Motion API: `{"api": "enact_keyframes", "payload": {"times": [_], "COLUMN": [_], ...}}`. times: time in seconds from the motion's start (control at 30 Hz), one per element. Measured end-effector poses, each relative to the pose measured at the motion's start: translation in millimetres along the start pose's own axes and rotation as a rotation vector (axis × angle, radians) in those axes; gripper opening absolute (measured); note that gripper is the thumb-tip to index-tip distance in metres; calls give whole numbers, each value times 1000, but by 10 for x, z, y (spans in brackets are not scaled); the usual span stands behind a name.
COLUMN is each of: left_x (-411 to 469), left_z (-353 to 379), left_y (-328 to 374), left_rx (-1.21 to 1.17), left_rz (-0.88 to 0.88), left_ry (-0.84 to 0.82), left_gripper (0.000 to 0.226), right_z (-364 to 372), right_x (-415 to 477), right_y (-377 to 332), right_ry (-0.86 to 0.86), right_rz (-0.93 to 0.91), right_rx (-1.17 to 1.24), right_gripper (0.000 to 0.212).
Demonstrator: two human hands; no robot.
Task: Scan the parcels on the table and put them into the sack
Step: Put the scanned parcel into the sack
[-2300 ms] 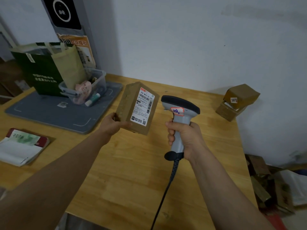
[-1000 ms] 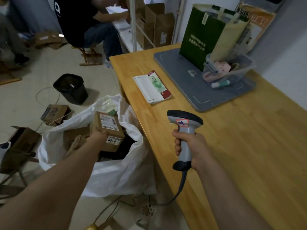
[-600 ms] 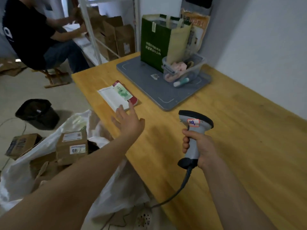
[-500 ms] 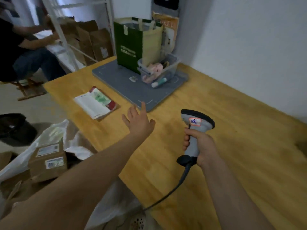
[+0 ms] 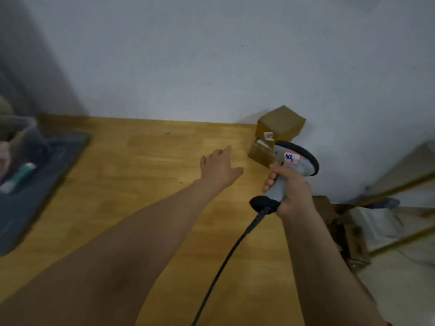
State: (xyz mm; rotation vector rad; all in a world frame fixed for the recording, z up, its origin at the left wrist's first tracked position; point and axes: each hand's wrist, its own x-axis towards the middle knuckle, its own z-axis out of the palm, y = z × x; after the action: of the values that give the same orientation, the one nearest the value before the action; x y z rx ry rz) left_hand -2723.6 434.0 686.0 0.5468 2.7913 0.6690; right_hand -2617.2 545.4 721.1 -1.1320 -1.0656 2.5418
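Two brown cardboard parcels stand stacked at the table's far right corner against the wall: the upper parcel (image 5: 281, 123) tilted on the lower parcel (image 5: 260, 152). My left hand (image 5: 219, 169) stretches out over the wooden table (image 5: 146, 184) with fingers spread and empty, a short way left of the stack. My right hand (image 5: 290, 194) grips the handle of a grey barcode scanner (image 5: 295, 161), whose head partly covers the lower parcel. The scanner's black cable (image 5: 226, 260) trails down over the table. The sack is out of view.
A grey mat (image 5: 35, 189) lies at the left with a clear plastic bin (image 5: 21, 147) on it. Beyond the table's right edge lie cardboard and pale wrapping on the floor (image 5: 388, 231). A white wall stands behind the table.
I dropped the scanned parcel into the white sack, then my view swung right from the sack to the far corner. My left hand, now empty, has reached toward the stacked parcels.
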Motion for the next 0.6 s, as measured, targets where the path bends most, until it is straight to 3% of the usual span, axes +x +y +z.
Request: {"api": "enact_keyframes", "payload": {"times": [0.13,0.27,0.43,0.53,0.6], "left_x": [665,1286,1879,2048,2077], "left_z": [275,495,611,738,802], "left_y": [626,1026,1309,1298,1227], "left_rx": [-18,118,204,222,193], "left_rz": [90,45,3,-38,-45], "left_ry": [13,12,-76,-152,-109], "left_gripper": [76,100,107,100,91], "right_z": [-287,-494,-689,-772,-811], "right_x": [401,705,1008,1112,1153], "right_y": [-203,-188,-121,-62,-43], "right_ry": [47,45,75,97,115], "right_rz": [3,23,19,44,41], "right_rx": [39,71,57,67,63], "right_gripper": [21,10,14,13,13]}}
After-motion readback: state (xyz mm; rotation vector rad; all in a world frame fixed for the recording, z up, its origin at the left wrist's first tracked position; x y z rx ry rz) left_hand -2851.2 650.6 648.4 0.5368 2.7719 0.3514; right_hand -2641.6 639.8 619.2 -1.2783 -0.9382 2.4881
